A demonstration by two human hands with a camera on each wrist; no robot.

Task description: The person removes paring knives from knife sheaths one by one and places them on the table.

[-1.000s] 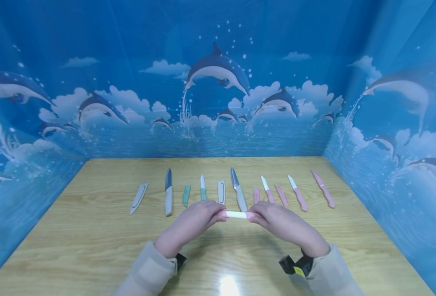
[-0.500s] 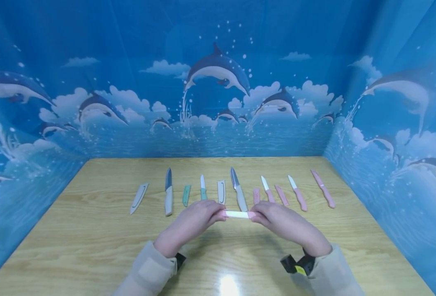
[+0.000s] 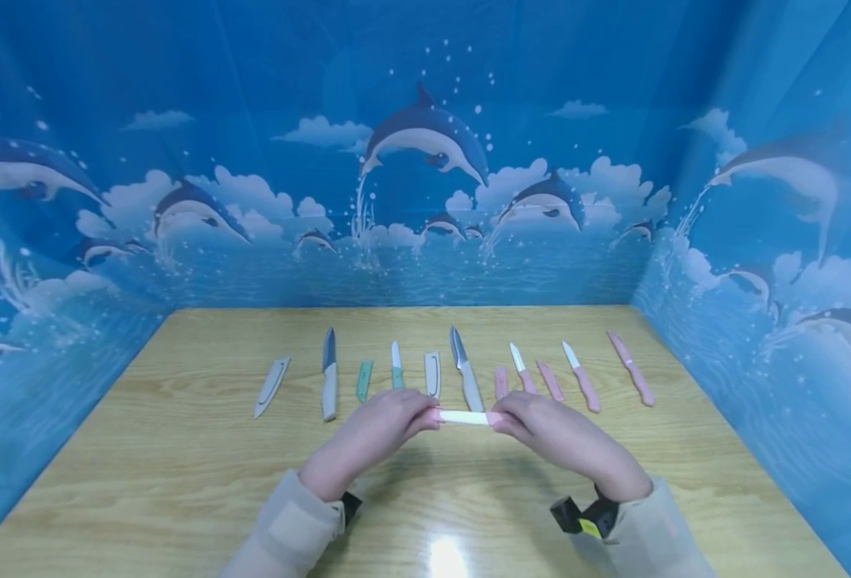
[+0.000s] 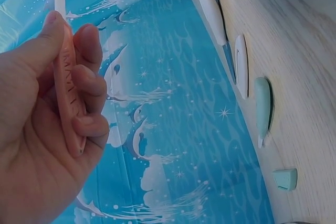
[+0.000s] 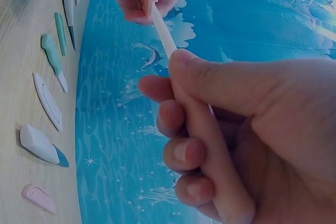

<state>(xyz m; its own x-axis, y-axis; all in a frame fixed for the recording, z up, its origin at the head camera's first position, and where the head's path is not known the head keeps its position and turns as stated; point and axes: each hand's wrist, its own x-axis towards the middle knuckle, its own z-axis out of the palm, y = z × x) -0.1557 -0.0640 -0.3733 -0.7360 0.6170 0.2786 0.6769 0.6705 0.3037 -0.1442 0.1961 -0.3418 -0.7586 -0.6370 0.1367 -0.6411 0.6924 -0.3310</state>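
Note:
Both hands hold one small pink knife over the table's middle, its white blade [image 3: 464, 417] lying level between them. My left hand [image 3: 392, 421] wraps its fingers and thumb around a pink blade sheath [image 4: 67, 90] with raised letters. The blade's far end runs into the mouth of this sheath. The pink handle [image 5: 212, 150] is in the grip of my right hand [image 3: 551, 433], thumb lying along it near the blade. Just beyond the hands lie a grey-handled knife [image 3: 469, 381], a pale sheath [image 3: 432, 374] and a pink sheath [image 3: 501, 381].
Across the wooden table [image 3: 180, 449] runs a row: pale sheath [image 3: 272, 388], large knife [image 3: 329, 389], green sheath [image 3: 364, 381], green knife [image 3: 396, 369], two bare pink knives, another pink sheath [image 3: 550, 380] and a sheathed pink knife [image 3: 630, 368]. Dolphin-print curtains [image 3: 425, 273] enclose the back and sides.
My right hand has shifted slightly to the right with the handle, and a little more of the white blade shows between the hands. The left hand has barely moved.

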